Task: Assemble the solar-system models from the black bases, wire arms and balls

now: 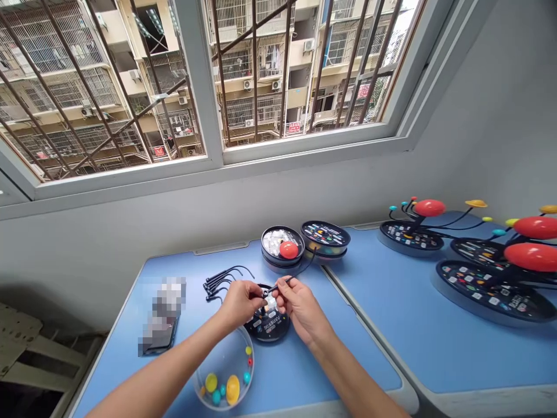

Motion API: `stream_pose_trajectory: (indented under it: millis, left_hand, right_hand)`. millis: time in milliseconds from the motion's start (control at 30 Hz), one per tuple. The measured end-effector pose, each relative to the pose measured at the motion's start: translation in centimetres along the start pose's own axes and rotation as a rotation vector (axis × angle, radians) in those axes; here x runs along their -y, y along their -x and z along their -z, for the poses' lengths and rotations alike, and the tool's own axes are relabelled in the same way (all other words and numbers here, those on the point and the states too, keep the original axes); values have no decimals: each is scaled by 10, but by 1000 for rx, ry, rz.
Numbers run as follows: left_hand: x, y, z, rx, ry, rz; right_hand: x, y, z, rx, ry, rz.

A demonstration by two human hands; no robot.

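Both hands meet over a round black base (pixel 268 332) with a printed face and pale lettering. My right hand (pixel 299 303) is closed round a thin black curved rod (pixel 310 262), whose free end sticks up to the right. At the rod's near end, a small black ring shows by the fingertips of my left hand (pixel 242 303), which are pinched on it. My fingers partly hide the base's middle. More black curved rods (pixel 215 283) lie in a bunch beyond my left hand. Below my left wrist, a clear round tub (pixel 226 348) holds several coloured balls and a yellow ringed planet (pixel 232 389).
Behind the hands stand a round case with a red dome (pixel 288 249) and stacked round cases (pixel 325 235). Assembled planet models (pixel 411 235) occupy the right table. A phone (pixel 160 337), partly blurred out, lies at left. A seam (pixel 348 302) divides the two blue tables.
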State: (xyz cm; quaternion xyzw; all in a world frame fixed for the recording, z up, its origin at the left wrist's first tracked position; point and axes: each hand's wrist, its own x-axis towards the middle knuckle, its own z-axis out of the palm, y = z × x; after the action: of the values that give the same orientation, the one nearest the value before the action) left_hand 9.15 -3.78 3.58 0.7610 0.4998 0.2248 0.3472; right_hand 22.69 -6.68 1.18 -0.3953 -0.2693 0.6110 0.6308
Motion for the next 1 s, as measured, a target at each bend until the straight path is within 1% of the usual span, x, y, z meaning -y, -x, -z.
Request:
stream_pose_trajectory:
  millis: [233, 400, 500, 567, 833, 1000]
  left_hand:
    - [1, 3, 2, 4, 26, -25]
    - [0, 7, 6, -57, 81, -60]
    - [-1, 7, 7, -78, 50, -121]
    - [-3, 7, 6, -84, 25, -138]
    - [-10, 3, 7, -85, -39, -74]
    - [-13, 1, 7, -50, -82, -40]
  right_hand:
    - [-3, -1, -1, 17, 21, 21]
    - [-7, -3, 2, 19, 28, 22]
    - [-7, -3, 2, 17, 29, 13]
    - [-7, -3, 2, 14, 32, 5]
    - [-6, -3, 1, 24, 53, -1]
    - [-7, -4, 3, 25, 62, -3]
